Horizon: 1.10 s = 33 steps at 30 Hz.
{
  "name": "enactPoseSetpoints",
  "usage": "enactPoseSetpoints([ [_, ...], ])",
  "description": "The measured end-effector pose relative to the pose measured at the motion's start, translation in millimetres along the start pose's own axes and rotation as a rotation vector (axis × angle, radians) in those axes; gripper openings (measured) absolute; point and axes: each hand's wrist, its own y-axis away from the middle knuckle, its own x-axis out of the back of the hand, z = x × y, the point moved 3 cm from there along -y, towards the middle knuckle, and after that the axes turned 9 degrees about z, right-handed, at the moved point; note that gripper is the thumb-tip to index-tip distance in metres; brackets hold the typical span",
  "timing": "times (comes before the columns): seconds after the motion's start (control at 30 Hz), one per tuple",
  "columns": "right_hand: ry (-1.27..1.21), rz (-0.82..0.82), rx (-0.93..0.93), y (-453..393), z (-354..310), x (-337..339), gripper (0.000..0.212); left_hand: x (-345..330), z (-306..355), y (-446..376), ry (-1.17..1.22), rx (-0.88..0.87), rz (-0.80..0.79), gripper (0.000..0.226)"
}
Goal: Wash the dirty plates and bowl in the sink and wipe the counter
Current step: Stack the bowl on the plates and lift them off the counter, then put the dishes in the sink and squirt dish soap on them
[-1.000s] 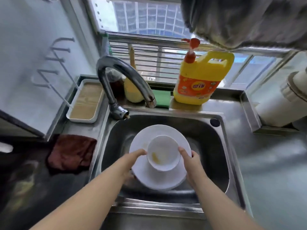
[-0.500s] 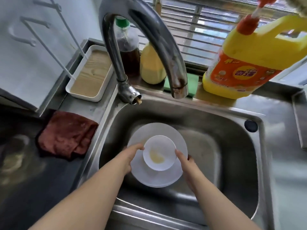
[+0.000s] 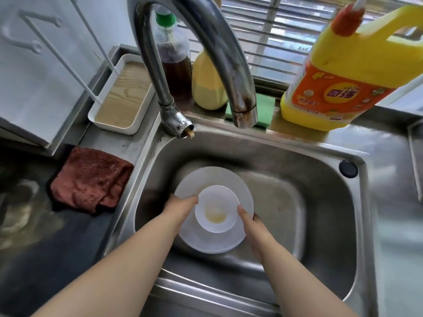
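A white plate sits low inside the steel sink, with a small white bowl stacked on it. The bowl has a yellowish smear at its bottom. My left hand grips the plate's left rim, thumb on top beside the bowl. My right hand grips the right rim the same way, fingers hidden under the plate. Whether more than one plate is in the stack I cannot tell.
The curved faucet arches over the sink's back. A dark red cloth lies on the counter at left, near a white tray. Behind stand a brown bottle, a yellow bottle, a green sponge and a yellow detergent jug.
The plate and bowl, held in both hands, have gone lower into the sink. My head has moved closer and down over the basin.
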Motion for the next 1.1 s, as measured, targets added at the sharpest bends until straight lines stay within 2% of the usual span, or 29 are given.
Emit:
enactPoseSetpoints([
  [0.1, 0.153, 0.117, 0.037, 18, -15, 12, 0.076, 10, 6, 16, -0.146, -0.145, 0.04, 0.066],
  [0.17, 0.183, 0.178, 0.116, 35, -28, 25, 0.062, 18, 12, 31, -0.24, -0.273, 0.04, 0.061],
  [0.27, 0.193, 0.183, 0.223, 67, -44, 40, 0.045, 33, 17, 51, -0.335, -0.44, -0.001, 0.042],
  [0.37, 0.262, 0.16, 0.303, 90, -51, 44, 0.038, 50, 19, 67, -0.409, -0.544, -0.011, 0.034],
  [0.6, 0.454, 0.102, 0.405, 118, -54, 31, 0.03, 76, 22, 91, -0.533, -0.651, -0.037, 0.03],
  [0.93, 0.592, 0.115, 0.667, 134, -84, -12, 0.032, 119, 31, 101, -0.362, -0.76, 0.079, 0.025],
  [1.0, 0.591, 0.117, 0.657, 137, -90, -17, 0.026, 122, 34, 101, -0.371, -0.762, 0.072, 0.027],
  [1.1, 0.582, 0.071, 0.544, 140, -93, -18, 0.013, 121, 37, 99, -0.389, -0.745, 0.043, 0.026],
])
